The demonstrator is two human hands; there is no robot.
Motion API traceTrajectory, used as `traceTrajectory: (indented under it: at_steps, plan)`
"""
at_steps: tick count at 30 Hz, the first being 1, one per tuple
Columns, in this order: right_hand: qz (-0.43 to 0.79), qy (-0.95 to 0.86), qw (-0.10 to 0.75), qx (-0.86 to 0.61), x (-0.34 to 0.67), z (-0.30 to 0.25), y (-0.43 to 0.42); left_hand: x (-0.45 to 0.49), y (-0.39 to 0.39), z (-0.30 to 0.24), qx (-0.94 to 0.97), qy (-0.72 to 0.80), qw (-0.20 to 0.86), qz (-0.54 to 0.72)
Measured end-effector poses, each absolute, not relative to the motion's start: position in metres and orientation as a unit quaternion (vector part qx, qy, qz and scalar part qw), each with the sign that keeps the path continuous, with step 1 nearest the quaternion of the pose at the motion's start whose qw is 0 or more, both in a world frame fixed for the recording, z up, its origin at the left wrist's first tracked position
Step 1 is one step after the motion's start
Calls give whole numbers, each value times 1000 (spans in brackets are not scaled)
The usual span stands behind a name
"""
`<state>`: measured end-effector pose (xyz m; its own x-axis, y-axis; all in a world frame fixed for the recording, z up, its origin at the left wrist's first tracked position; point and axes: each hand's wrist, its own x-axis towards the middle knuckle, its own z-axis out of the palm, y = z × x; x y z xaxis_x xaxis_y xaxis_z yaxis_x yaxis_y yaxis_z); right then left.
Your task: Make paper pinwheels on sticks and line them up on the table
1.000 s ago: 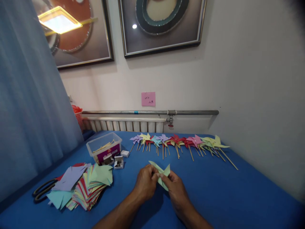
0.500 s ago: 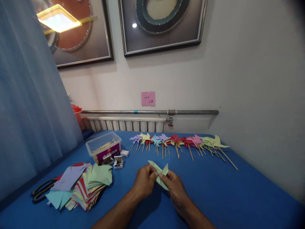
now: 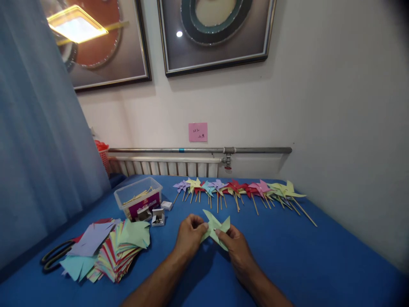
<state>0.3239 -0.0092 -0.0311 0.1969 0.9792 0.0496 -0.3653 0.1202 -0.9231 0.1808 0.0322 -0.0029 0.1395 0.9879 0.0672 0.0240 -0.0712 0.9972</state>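
Both hands hold a light green paper pinwheel point(image 3: 214, 224) just above the blue table point(image 3: 319, 264), near its middle. My left hand point(image 3: 189, 238) pinches the pinwheel's left side with curled fingers. On the right, my right hand point(image 3: 234, 247) pinches near its centre, thumb and forefinger pressed on the paper. The folded points stick up and out between the two hands.
A row of finished pinwheels on sticks point(image 3: 243, 191) lies along the table's far edge. A stack of coloured paper squares point(image 3: 111, 249) and scissors point(image 3: 53, 258) sit at the left. A clear plastic box of sticks point(image 3: 139, 199) and small pin boxes point(image 3: 159, 216) stand behind them.
The green pinwheel has turned and flattened out between my fingers, with its points spread wider. Both hands stayed in nearly the same place.
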Motion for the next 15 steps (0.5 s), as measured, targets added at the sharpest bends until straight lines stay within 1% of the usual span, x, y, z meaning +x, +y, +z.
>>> traceTrajectory:
  at_steps: [3, 5, 15]
  plan:
    - [527, -381, 640, -410, 323, -28, -11, 180, 34, 0, 505, 425, 623, 419]
    - [530, -389, 629, -414, 323, -29, -10, 179, 35, 0, 489, 414, 655, 401]
    - [506, -424, 603, -448, 328, -53, 3, 179, 40, -6, 503, 410, 650, 396]
